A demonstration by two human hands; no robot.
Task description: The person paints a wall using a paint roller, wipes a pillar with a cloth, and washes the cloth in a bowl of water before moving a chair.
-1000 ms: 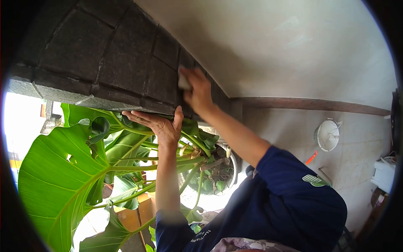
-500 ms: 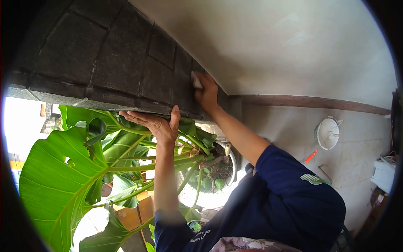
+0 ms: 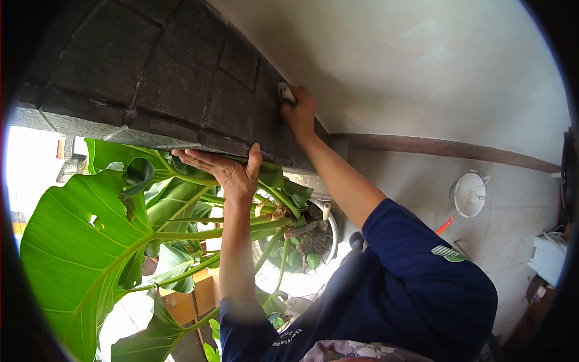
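Note:
My right hand [image 3: 300, 113] is closed round a small whitish wad [image 3: 286, 93], which looks like a folded cloth or paper; which of the two I cannot tell. It presses the wad on the dark tiled surface [image 3: 181, 66], close to where the tiles meet the pale wall [image 3: 398, 66]. Fingers spread and thumb apart, my left hand [image 3: 233, 175] leans on the edge of the dark tiles. Nothing shows in its grasp. Broad green plant leaves [image 3: 90, 241] lie beside and behind my left wrist.
A large planter [image 3: 333, 235] holds the plant's stems below my arms. To the right, a white bucket [image 3: 470, 194] stands on the pale tiled floor [image 3: 512, 223], near an orange-red object [image 3: 445, 225]. A white box [image 3: 547, 259] is at the far right.
My right hand has moved slightly up along the dark tiles with the whitish wad, towards the pale wall. My left hand keeps its place on the edge, and the view has shifted a little.

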